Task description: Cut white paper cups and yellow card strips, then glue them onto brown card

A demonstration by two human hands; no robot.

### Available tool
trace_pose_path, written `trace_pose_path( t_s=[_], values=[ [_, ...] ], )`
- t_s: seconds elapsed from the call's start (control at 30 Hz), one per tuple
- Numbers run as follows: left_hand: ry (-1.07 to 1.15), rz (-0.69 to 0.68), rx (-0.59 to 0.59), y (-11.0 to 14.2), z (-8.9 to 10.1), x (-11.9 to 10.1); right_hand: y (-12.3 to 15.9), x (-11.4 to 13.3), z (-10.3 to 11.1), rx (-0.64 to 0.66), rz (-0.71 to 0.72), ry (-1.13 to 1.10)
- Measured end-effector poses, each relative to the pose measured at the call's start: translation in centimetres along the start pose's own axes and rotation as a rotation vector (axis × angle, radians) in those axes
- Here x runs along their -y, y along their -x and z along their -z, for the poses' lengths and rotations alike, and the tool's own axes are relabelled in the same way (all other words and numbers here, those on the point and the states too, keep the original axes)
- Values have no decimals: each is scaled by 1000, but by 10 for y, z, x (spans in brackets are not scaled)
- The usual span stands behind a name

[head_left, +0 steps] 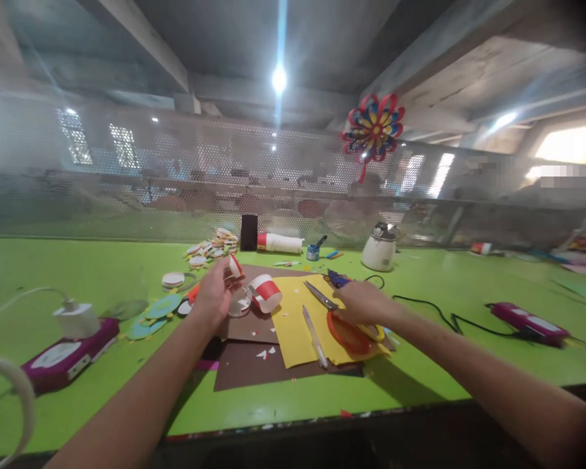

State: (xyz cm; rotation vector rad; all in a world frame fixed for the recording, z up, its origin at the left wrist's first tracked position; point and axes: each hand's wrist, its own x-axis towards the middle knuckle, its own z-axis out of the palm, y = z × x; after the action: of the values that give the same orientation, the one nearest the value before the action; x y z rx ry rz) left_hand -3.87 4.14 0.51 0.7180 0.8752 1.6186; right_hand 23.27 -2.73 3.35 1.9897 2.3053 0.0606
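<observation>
So on your far left there's a purple power strip (pixel 85 355) with a white plug (pixel 77 320) in it, then some pale blue discs (pixel 163 306) on the green table (pixel 141 404). Your left hand (pixel 212 293) is pinched fairly narrow, fingers round a small red-and-white cup piece (pixel 234 267), held up off the brown paper (pixel 251 374). Just beside it, a bigger curled cup piece (pixel 265 293) sits loose by the edge of the yellow sheet (pixel 293 339), with little white scraps about.

Looks to me like a cut-paper handling step, one piece in hand. A pen (pixel 314 335) lies on the yellow, and the scissors (pixel 322 296) point away toward the far left. Your right hand (pixel 366 303) is over their handle end, half curled, but can't tell if it's gripping or just resting there. Using them would call for fingers properly in the loops and the left piece held steady without squashing it. Further right: white jug (pixel 378 253), black cable (pixel 427 303).
</observation>
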Motion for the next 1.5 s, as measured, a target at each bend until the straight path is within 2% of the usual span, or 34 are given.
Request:
trace_pose_path(
  t_s=[0.1,0.2,0.33,0.43,0.53,0.63,0.77,0.9,0.97,1.03,1.17,1.27,1.37,1.5],
  values=[
    [-12,-35,12,-1,1,5,-17,22,24,-80,165,-59],
    [-35,-73,12,0,2,7,-53,52,35,-156,314,-152],
    [-76,-99,-2,-1,5,6,-106,79,25,-124,407,-291],
    [-100,-96,-3,-1,5,5,-127,80,9,-19,459,-413],
    [-111,-91,5,1,3,6,-133,69,-6,73,461,-558],
    [-119,-82,23,5,0,6,-136,53,-15,73,382,-739],
    [-131,-71,45,9,-2,6,-153,17,-12,-96,182,-973],
    [-142,-78,51,12,-4,6,-185,-27,5,-310,-41,-1141],
    [-162,-98,50,13,-5,6,-203,-41,11,-365,-113,-1216],
    [-194,-122,44,13,-6,6,-220,-44,11,-379,-161,-1285],
    [-244,-121,21,11,-5,6,-247,-33,-14,-325,-205,-1400],
    [-248,-116,14,10,-3,6,-255,-33,-36,-286,-228,-1440],
    [-259,-115,17,12,-5,1,-258,-50,-49,-305,-271,-1444],
    [-299,-63,1,20,-11,-8,-257,-82,-53,-364,-354,-1435]
  ],
)
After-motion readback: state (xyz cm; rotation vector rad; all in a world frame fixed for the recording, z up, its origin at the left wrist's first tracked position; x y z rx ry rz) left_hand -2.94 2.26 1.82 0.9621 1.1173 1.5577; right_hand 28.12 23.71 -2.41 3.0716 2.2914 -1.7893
